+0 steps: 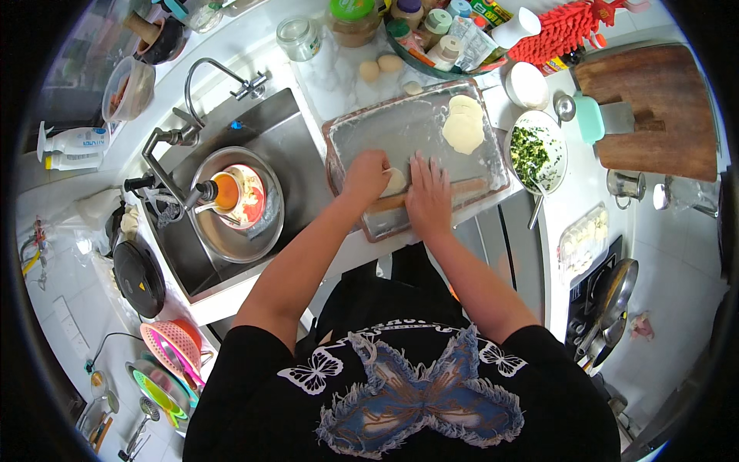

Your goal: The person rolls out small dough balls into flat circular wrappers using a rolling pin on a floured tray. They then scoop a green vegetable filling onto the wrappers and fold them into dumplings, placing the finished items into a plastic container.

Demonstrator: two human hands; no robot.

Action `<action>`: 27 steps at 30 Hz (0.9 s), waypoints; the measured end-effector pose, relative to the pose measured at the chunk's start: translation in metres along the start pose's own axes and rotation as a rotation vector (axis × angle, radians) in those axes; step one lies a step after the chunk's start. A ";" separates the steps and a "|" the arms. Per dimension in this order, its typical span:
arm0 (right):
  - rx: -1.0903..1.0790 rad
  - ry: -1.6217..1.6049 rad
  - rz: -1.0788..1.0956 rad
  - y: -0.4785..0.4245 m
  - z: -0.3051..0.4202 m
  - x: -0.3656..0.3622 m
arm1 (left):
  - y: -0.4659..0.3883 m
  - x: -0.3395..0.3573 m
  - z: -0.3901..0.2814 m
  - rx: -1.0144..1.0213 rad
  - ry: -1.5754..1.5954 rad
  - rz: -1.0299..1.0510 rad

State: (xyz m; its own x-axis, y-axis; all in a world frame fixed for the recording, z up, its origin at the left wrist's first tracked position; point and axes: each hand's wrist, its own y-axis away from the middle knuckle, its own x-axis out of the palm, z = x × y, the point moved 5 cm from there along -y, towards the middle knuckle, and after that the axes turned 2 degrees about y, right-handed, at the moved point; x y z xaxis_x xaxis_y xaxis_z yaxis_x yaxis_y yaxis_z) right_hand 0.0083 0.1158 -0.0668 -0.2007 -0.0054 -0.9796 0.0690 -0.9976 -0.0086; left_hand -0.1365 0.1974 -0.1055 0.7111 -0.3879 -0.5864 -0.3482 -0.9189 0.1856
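My left hand (369,174) pinches the left edge of a small dough round (395,182) on a floured board (381,127). The flat palm of my right hand (429,193) rests on a wooden rolling pin (470,186), its fingers stretched forward over the board. The pin lies along the board's near side, touching the near edge of the dough round. Several thin dough wrappers (463,130) overlap at the board's far right. Right of the board stands a white bowl (562,173) of chopped greens and egg, with a spoon in it.
On the left, a sink (283,124) holds a steel basin (254,254) with dishes. Behind the board are eggs (379,66), a glass jar (298,40) and a basket of condiments. A clear tray of dumplings (584,245) sits at the right, below a wooden cutting board (652,110).
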 end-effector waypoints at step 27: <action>0.005 -0.072 -0.048 -0.030 0.006 0.007 | 0.003 -0.011 -0.009 0.130 -0.170 -0.026</action>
State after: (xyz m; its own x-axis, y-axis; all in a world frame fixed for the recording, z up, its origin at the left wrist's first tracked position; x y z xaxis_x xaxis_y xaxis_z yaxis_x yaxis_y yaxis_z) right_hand -0.0012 0.1448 -0.0722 -0.2736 0.0377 -0.9611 0.0524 -0.9972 -0.0540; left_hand -0.1400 0.1986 -0.0910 0.6115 -0.3361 -0.7163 -0.4145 -0.9072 0.0718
